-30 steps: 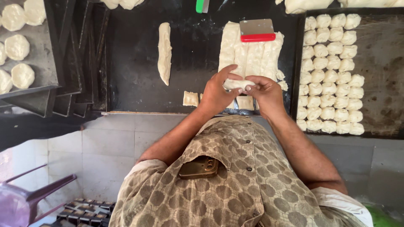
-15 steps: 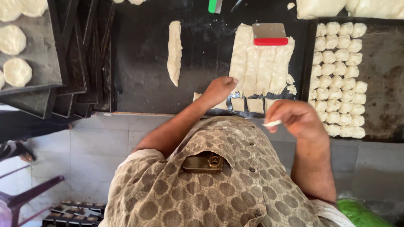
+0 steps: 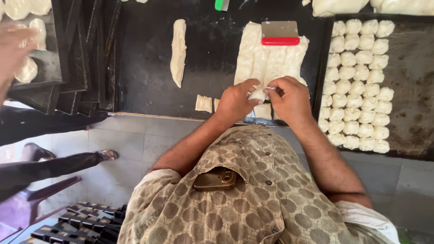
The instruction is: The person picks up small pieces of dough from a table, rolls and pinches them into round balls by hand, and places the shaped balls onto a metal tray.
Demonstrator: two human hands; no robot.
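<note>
- While both hands work together at the near edge of the black worktop (image 3: 149,58), the left hand (image 3: 236,101) and the right hand (image 3: 291,97) pinch one small dough piece (image 3: 258,94) between their fingertips; fingers are curled, nearly closed, thumbs pressing in.
- Position of the dough piece: held just above the near end of the scored dough slab (image 3: 266,61), which lies flat on the worktop with parallel cut lines.
- A red-handled bench scraper (image 3: 280,32) rests on the far end of the slab, untouched by either hand.
- Judgement: shaping works best with light, even pressure from both sides, so the piece folds cleanly instead of tearing; keep the fingertips on the edges and not the middle.
- Judgement: hold the piece clear of the slab while forming it, since soft dough sticks to its neighbours on contact.
- Two cut dough squares (image 3: 203,103) lie on the worktop just left of the left hand, apart from each other by a small gap.
- A dough log (image 3: 178,52) lies lengthwise further left, well apart from the hands.
- To the right, a dark baking tray (image 3: 411,90) carries tidy rows of shaped dough pieces (image 3: 355,86) along its left part; the rest shows bare metal.
- Judgement: match each new piece to those rows in size for even results.
- Another person's hand (image 3: 13,49), blurred, reaches over a tray of dough rounds (image 3: 27,70) at far left.
</note>
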